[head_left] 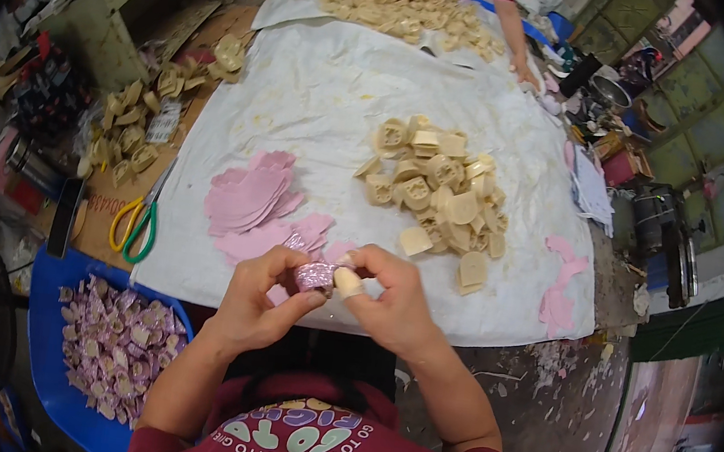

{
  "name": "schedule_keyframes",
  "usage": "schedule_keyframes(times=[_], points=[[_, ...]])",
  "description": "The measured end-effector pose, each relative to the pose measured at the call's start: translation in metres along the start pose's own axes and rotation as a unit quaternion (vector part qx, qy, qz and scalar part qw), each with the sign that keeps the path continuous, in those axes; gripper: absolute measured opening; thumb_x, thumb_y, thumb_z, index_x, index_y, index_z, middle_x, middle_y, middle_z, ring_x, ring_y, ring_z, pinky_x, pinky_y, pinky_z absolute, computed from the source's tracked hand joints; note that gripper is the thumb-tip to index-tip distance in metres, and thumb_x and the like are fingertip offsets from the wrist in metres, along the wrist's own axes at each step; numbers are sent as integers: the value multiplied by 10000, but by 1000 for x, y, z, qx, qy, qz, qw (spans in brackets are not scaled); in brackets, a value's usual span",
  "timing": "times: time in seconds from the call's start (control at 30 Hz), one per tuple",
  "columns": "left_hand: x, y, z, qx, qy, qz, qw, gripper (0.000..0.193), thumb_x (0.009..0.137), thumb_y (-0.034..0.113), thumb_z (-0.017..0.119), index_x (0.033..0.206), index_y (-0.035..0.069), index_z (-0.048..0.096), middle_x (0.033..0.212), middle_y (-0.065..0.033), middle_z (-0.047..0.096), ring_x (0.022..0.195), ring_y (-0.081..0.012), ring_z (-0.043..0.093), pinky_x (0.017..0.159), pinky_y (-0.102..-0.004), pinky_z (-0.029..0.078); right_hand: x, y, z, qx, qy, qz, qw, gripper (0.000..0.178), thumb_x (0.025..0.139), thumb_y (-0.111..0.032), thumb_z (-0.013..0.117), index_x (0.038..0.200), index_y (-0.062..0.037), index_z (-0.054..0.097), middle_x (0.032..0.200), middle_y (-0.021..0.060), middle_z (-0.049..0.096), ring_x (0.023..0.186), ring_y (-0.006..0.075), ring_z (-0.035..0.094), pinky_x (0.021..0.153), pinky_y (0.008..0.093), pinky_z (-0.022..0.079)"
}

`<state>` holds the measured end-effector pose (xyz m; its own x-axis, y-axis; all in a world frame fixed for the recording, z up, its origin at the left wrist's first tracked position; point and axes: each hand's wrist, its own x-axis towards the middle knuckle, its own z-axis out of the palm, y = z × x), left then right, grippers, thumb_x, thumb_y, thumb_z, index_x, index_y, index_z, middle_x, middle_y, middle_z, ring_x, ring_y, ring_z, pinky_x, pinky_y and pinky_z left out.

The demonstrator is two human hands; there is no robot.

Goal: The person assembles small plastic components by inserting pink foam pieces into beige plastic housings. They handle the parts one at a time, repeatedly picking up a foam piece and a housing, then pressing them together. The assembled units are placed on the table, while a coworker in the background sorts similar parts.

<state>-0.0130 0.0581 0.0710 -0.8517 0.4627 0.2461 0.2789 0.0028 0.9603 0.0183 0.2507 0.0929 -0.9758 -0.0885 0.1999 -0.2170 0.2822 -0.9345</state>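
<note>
At the table's near edge, my left hand (257, 302) and my right hand (396, 306) hold a small shoe heel covered in glittery pink material (315, 275) between their fingertips. Both hands are closed on it, left fingers on one side and right fingers on the other. A pale cover wraps a digit of my right hand. Just beyond my left hand lies a stack of cut pink pieces (249, 200), a few with a glittery face. Past my right hand sits a heap of bare beige heels (451, 187).
Green-and-yellow-handled scissors (141, 223) lie at the left beside a dark phone (66, 215). Below, a blue container (41, 337) holds many glittery pink heels (115, 354). Pink scraps (560, 289) lie right. Across the white-covered table (324, 88), another person's hand (523, 68) rests near more beige heels (405, 8).
</note>
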Motion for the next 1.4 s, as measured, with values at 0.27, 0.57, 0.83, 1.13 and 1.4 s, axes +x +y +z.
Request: schedule_keyframes(times=[0.27,0.57,0.83,1.13,1.4], points=[[-1,-3,-1,-166,-12,-89,982,369,860,-9,645,1211,-44,535,1003,-105,652,877,-150,636,757,-289,531,-4,15,5,175,-12,101,979,151,889,-46,627,1025,19,636,935,29,662,798,87,594,726,249,485],[-9,-6,11,-281,68,-62,955,329,888,-20,606,1207,-39,528,1043,-145,653,892,-193,659,744,-349,581,-12,27,39,215,62,27,974,164,915,-107,603,1003,23,651,928,64,640,803,110,575,759,268,479],[-104,-32,-113,108,319,-87,938,322,914,2,573,1233,-28,538,1105,-119,647,946,-169,636,813,-279,520,-8,30,45,-46,32,-85,995,265,892,-79,613,1138,20,623,1142,140,631,1038,197,621,894,314,477],[-312,-88,-212,539,339,-498,588,471,908,61,525,1363,-38,453,1386,-259,426,1262,-406,442,1068,-419,352,-30,58,-46,-126,223,-59,965,229,853,-15,632,1076,34,643,1103,182,659,1018,293,643,895,344,495],[-114,-36,-182,575,417,-36,702,488,899,57,549,1378,12,463,1440,-226,382,1336,-358,365,1108,-434,280,13,50,-119,-242,219,-85,941,235,837,-7,601,1065,16,654,1057,164,673,970,300,651,840,337,514]])
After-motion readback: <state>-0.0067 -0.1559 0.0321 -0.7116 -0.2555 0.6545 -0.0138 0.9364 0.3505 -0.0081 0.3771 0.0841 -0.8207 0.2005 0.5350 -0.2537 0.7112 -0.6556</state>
